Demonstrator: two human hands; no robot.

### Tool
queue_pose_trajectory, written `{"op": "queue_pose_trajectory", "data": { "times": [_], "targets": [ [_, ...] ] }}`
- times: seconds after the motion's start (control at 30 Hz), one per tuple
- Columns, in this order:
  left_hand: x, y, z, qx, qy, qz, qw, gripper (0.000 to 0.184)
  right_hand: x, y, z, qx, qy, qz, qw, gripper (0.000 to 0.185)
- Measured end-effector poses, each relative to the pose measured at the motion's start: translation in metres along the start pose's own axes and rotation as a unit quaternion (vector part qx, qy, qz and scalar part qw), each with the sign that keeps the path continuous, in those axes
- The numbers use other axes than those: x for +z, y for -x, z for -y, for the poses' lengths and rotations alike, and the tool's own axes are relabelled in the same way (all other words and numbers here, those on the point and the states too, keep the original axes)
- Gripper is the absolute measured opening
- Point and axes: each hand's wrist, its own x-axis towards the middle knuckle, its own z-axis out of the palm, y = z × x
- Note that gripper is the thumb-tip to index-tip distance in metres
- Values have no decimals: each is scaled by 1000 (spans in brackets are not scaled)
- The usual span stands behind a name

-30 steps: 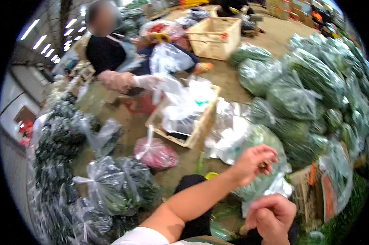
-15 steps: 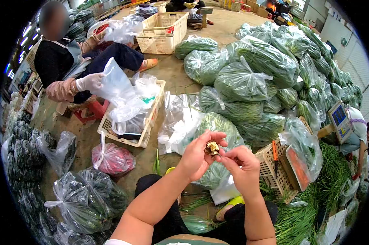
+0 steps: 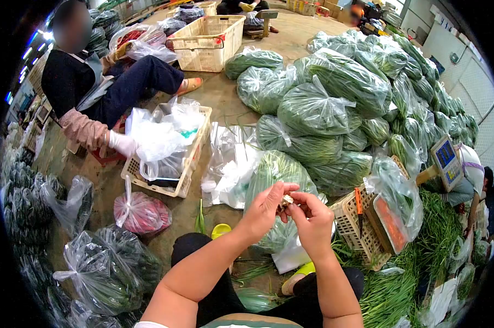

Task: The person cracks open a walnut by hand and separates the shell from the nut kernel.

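A small cream-and-brown lump (image 3: 284,201) sits between my hands, mostly covered by fingers; its kind cannot be made out. My left hand (image 3: 262,214) is closed around it with curled fingers. From the other side, the fingertips of my right hand (image 3: 315,218) pinch at the same lump, touching my left fingers. Just beyond and beneath my hands lies a clear plastic bag of long green vegetables (image 3: 280,172). A white sheet (image 3: 292,256) rests on the floor below my right hand.
Bagged greens (image 3: 318,109) are piled ahead. At right stand a plastic crate (image 3: 356,216) with an orange-handled knife (image 3: 358,201), a scale display (image 3: 447,158) and loose greens (image 3: 394,292). A seated person's gloved hand (image 3: 122,144) reaches over a crate of plastic bags (image 3: 195,156) at left.
My right fingers have closed in over the lump, covering more of it. At left, the person's gloved hand has lowered the raised plastic bag into the crate. My view has shifted slightly right.
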Motion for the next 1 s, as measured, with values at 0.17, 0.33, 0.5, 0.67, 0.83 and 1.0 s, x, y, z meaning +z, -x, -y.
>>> {"op": "queue_pose_trajectory", "data": {
  "times": [0.17, 0.33, 0.5, 0.67, 0.83, 1.0],
  "targets": [
    [3, -5, 3, -43, 103, -1, 994, 56, -9, -7, -1, 158, -187, 9, 970, 15],
    [2, -6, 4, -58, 180, -6, 982, 52, -16, -9, -8, 220, -365, 7, 905, 12],
    [2, -5, 1, -84, 204, -6, 975, 47, -12, -6, -1, 223, -334, -9, 916, 14],
    [-1, -6, 14, 16, -7, -12, 1000, 32, -7, 1, -5, 11, -29, 19, 999, 24],
    [1, -12, 24, 81, -109, -16, 991, 37, 1, -1, -1, -65, 96, 2, 993, 25],
    [5, -8, 11, 72, -191, -38, 978, 30, 1, -2, -8, -79, 125, 16, 989, 18]
  ]
}}
